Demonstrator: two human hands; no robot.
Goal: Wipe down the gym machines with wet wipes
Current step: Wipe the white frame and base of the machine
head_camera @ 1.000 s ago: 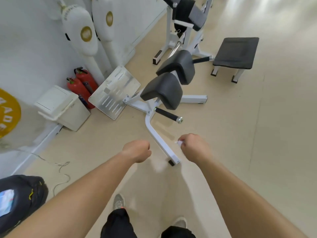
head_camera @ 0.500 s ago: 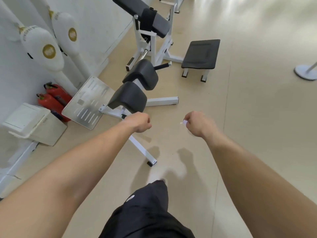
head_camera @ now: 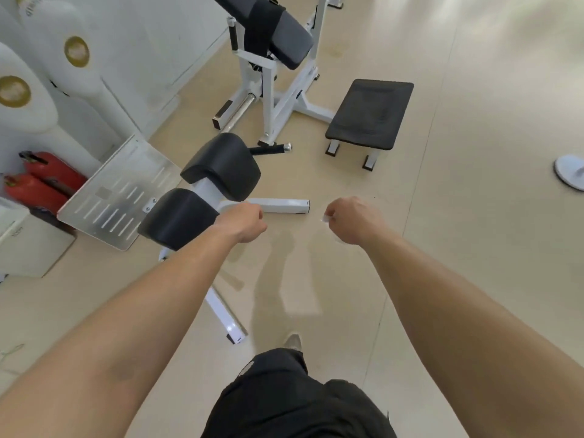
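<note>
You'll find two red cylindrical fire extinguishers (head_camera: 41, 181) by the white wall (head_camera: 158, 42). Just beside them, nearer you, sits a white boxy case (head_camera: 28, 245). Above the extinguishers are white padded striking bags with round gold emblems (head_camera: 63, 55). Well apart from them, across the beige floor (head_camera: 474, 90), lies a white round disc base (head_camera: 568, 177).

A small white wet wipe (head_camera: 325, 219) shows only as a crumpled tip at the centre right of the frame, pinched in the fingers of the right hand (head_camera: 350, 221); the rest is hidden. Left of centre stands a white steel-framed machine (head_camera: 281, 205) with two rounded black pads (head_camera: 222, 168) side by side, a tilted perforated metal foot plate (head_camera: 120, 191) and white floor legs. At the upper centre stands a second white-framed machine with a sloped black pad (head_camera: 286, 37). A low, flat black padded bench (head_camera: 371, 113) on short white legs sits just right of it.
</note>
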